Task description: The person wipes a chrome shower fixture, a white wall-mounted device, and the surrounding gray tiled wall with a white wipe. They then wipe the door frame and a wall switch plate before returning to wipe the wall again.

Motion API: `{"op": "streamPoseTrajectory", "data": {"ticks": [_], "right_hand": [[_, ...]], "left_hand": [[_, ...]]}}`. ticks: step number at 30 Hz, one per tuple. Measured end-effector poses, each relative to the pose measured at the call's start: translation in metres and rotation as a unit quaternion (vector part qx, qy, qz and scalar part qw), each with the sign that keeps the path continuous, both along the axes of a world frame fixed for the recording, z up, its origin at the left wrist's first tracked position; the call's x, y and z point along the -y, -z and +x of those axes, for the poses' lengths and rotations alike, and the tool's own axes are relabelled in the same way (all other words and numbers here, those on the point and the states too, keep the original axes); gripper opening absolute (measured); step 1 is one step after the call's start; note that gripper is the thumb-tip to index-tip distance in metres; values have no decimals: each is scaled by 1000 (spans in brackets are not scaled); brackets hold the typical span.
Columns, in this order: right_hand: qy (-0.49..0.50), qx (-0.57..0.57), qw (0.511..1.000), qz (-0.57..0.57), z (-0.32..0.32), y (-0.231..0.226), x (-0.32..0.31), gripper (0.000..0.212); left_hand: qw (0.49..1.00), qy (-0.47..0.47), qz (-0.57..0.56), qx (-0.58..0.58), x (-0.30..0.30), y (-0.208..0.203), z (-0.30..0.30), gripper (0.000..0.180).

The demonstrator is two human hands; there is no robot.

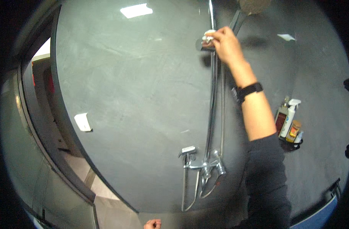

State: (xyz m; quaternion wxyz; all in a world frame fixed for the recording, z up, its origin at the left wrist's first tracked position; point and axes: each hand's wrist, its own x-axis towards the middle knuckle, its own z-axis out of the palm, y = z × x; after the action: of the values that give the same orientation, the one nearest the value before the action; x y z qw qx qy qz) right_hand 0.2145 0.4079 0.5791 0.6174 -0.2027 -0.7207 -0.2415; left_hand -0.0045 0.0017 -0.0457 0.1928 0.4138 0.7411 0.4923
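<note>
The right hand (228,47) has its grip pinching a white wad (209,37), perhaps tissue or cloth, at the upper part of the chrome shower riser (212,95), above the mixer tap (206,166). The left hand (153,224) shows partly, low down; I cannot tell its grip.

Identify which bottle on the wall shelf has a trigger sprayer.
The tall white spray bottle, between the brown-fronted bottle and the amber-yellow container; only it carries a broad white trigger head.
</note>
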Motion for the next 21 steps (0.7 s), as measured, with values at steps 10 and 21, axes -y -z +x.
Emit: {"op": "streamPoseTrajectory", "data": {"ticks": [10, 21], "right_hand": [[-5, -106, 984, 143, -8, 44, 4, 19], [89, -278, 915, 280, 115, -90, 36, 23]], "left_hand": [[999, 20, 48, 8, -16, -1, 14, 27], [993, 18, 111, -38, -37, 11, -10, 20]]}}
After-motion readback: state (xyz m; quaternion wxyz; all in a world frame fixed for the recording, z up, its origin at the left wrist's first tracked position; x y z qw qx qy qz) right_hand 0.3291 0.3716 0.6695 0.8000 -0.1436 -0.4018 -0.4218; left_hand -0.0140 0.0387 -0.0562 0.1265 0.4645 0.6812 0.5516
